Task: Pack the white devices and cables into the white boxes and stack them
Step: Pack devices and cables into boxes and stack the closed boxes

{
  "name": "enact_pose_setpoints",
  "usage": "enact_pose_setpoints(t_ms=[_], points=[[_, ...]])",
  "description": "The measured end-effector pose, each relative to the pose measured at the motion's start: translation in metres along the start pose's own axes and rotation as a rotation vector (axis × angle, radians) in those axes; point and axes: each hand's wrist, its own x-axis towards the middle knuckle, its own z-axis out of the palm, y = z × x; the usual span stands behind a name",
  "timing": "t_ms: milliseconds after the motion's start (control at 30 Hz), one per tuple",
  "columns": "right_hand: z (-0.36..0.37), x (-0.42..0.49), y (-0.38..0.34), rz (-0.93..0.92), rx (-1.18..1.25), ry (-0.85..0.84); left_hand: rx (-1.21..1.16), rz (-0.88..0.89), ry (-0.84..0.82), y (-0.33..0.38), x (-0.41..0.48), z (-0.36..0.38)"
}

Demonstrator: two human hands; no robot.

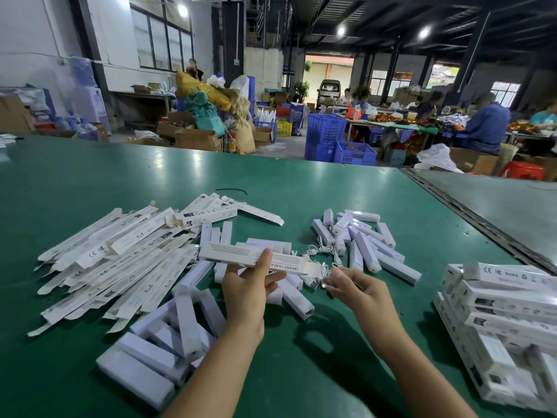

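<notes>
Head view: your left grip (pixel 247 285) holds a long white cardboard box (pixel 235 253) and your right grip (pixel 358 285) pinches a thin white cable (pixel 321 268). Closed white boxes (pixel 506 312) are stacked at the green tabletop's (pixel 331 372) right edge, but many flat white cartons (pixel 120 267) still seem unfilled.

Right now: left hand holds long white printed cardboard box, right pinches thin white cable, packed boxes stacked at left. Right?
No. Head view: stack of packed white boxes sits at right. Left hand holds long white printed box; right hand pinches white cable.

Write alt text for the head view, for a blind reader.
Over a green table, a person's left hand holds a long white box; the right hand pinches a white cable beside its open end. Flat boxes lie left, loose white devices ahead, packed boxes stacked right.
</notes>
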Motion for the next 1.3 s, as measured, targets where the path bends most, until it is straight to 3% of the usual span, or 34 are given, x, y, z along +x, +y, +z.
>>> enact_pose_setpoints(t_ms=[200,467,667,867,1000,1100,1300], points=[[0.001,0.001,-0.002,0.054,0.171,0.028,0.017,0.012,0.001,0.001,-0.001,0.001],[0.005,0.001,-0.005,0.108,0.313,0.219,0.074,0.050,-0.038,-0.005,-0.009,0.008],[0.015,-0.004,-0.008,0.036,0.224,0.285,0.106,0.112,-0.052,-0.005,-0.018,0.011],[0.020,-0.005,-0.009,0.081,0.298,0.337,0.101,0.092,-0.098,-0.009,-0.025,0.015],[0.022,-0.006,-0.007,0.147,0.393,0.315,0.103,0.091,-0.091,-0.011,-0.027,0.016],[0.023,-0.006,-0.007,0.176,0.333,0.272,0.080,0.083,-0.062,-0.009,-0.025,0.015],[0.012,-0.006,-0.014,0.192,0.252,0.014,0.041,-0.043,-0.044,-0.002,-0.016,0.011]])
